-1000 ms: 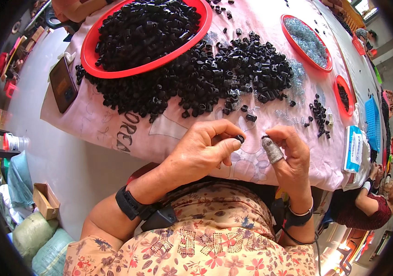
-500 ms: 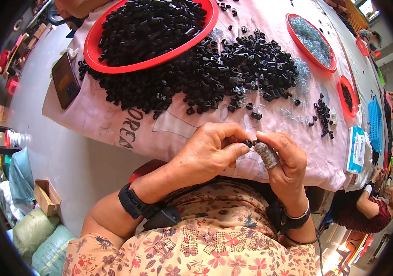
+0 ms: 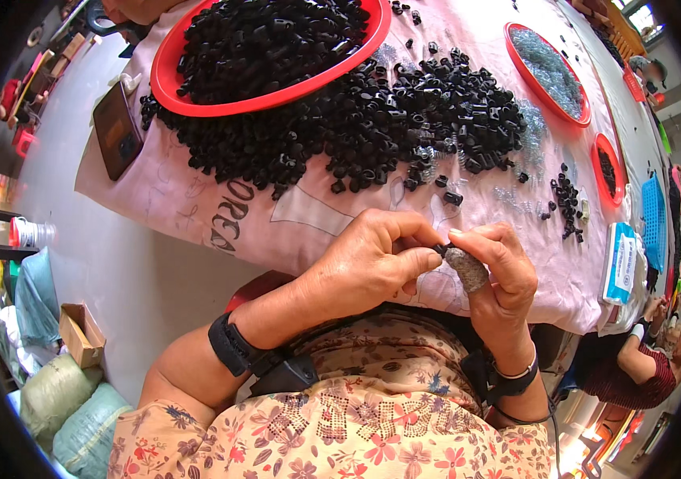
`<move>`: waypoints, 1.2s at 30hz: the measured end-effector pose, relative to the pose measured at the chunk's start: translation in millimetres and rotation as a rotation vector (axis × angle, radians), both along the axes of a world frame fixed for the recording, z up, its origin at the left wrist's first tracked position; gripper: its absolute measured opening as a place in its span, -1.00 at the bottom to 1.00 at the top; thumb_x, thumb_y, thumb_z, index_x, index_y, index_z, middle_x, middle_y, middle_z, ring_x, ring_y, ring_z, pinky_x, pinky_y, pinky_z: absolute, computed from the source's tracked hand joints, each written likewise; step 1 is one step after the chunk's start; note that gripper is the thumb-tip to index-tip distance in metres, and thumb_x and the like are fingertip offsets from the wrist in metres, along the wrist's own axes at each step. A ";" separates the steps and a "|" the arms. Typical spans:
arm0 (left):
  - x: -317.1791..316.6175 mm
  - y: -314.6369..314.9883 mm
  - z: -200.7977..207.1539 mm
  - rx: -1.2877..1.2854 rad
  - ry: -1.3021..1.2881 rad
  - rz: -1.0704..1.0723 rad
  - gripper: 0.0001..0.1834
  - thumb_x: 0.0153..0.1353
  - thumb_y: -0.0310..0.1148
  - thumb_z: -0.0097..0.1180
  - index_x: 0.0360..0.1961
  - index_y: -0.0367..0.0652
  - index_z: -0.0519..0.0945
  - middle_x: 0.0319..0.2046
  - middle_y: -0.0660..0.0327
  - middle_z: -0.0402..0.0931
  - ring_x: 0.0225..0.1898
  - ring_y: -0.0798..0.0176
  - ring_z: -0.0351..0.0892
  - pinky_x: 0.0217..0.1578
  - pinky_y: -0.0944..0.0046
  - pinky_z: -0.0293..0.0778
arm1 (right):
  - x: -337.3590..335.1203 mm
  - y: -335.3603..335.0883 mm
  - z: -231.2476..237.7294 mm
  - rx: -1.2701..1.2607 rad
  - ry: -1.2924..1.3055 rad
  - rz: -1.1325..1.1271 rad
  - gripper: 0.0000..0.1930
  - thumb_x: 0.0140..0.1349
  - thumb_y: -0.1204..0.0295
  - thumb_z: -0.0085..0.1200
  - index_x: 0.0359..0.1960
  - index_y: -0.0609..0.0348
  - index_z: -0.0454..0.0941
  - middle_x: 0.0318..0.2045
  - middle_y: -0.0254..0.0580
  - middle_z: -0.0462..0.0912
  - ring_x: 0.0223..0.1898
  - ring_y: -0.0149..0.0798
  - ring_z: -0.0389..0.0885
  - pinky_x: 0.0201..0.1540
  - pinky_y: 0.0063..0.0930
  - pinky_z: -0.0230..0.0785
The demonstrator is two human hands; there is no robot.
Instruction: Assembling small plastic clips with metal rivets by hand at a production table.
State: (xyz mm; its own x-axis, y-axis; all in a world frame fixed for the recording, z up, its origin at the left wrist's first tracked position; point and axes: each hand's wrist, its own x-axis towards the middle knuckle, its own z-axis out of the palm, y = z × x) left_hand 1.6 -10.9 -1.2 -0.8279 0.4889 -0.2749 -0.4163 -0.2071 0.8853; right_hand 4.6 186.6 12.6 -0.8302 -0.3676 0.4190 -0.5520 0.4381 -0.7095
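Note:
My left hand (image 3: 376, 263) and my right hand (image 3: 500, 275) meet at the table's near edge, fingertips together on one small black plastic part (image 3: 439, 249). A grey wrap covers my right thumb (image 3: 466, 269). Just beyond my hands lies a big heap of the same black parts (image 3: 372, 120) on the pink cloth (image 3: 308, 215). A red round tray (image 3: 268, 48) heaped with black parts sits at the far left.
A second red tray of clear small pieces (image 3: 552, 72) is far right, with a small red dish (image 3: 607, 168), a blue basket (image 3: 654, 219) and a white-blue box (image 3: 621, 263). A dark phone (image 3: 117, 132) lies at the left edge. Another person (image 3: 635, 367) sits at right.
My hands have closed together: the left thumb and finger brought the small black part against the right hand's wrapped thumb. The view shifted slightly.

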 end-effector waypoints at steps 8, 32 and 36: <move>0.5 -1.3 -0.3 0.094 -0.039 -0.034 -0.83 0.27 -0.45 0.17 -0.13 -0.25 0.57 -0.42 0.39 0.53 -0.50 0.59 0.43 -0.52 0.54 0.37 | 2.4 0.6 0.0 -0.021 -0.015 -0.003 -0.59 -0.09 0.80 0.10 -0.14 0.23 0.65 -0.32 -0.14 0.62 -0.29 -0.25 0.59 -0.23 -0.49 0.44; -1.8 -1.6 -2.8 0.063 -0.042 -0.019 -0.83 0.29 -0.42 0.15 -0.15 -0.27 0.60 -0.45 0.35 0.56 -0.51 0.56 0.48 -0.51 0.53 0.40 | 5.0 1.5 -5.6 -0.127 -0.148 -0.036 -0.60 0.00 0.78 0.09 -0.08 0.25 0.62 -0.26 -0.13 0.60 -0.22 -0.25 0.58 -0.14 -0.49 0.42; -1.0 -1.0 -1.6 0.078 -0.066 -0.003 -0.83 0.28 -0.44 0.15 -0.13 -0.26 0.59 -0.46 0.36 0.55 -0.52 0.56 0.48 -0.51 0.53 0.40 | 4.0 1.7 -4.8 -0.063 -0.088 -0.009 -0.57 -0.05 0.80 0.07 -0.08 0.25 0.62 -0.26 -0.12 0.60 -0.22 -0.23 0.60 -0.14 -0.49 0.43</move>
State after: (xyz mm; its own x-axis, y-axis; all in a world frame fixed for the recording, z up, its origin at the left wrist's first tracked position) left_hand 0.7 -11.9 -2.9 -0.8077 0.5133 -0.2901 -0.4741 -0.2729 0.8371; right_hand 8.6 188.3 7.8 -0.8680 -0.3356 0.3659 -0.4824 0.3955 -0.7816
